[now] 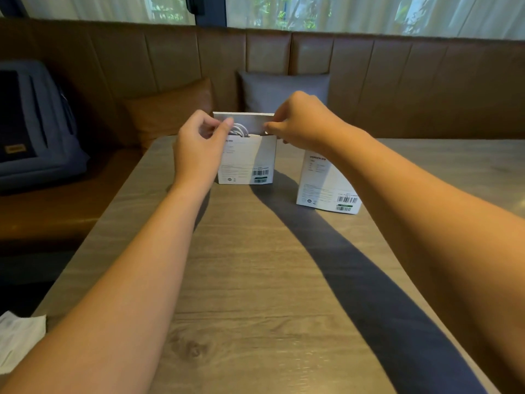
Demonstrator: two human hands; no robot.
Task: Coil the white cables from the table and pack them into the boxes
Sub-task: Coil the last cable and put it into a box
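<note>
One view only — a wide-angle head camera looks forward and down along the table (255,280) from its near edge toward the far edge. Both forearms reach in from the bottom corners; bench and window fill the top — no second view.

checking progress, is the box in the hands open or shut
Open: the box stands upright with its top flap raised, held by the left hand and right hand; coiled cable shows inside.
</note>
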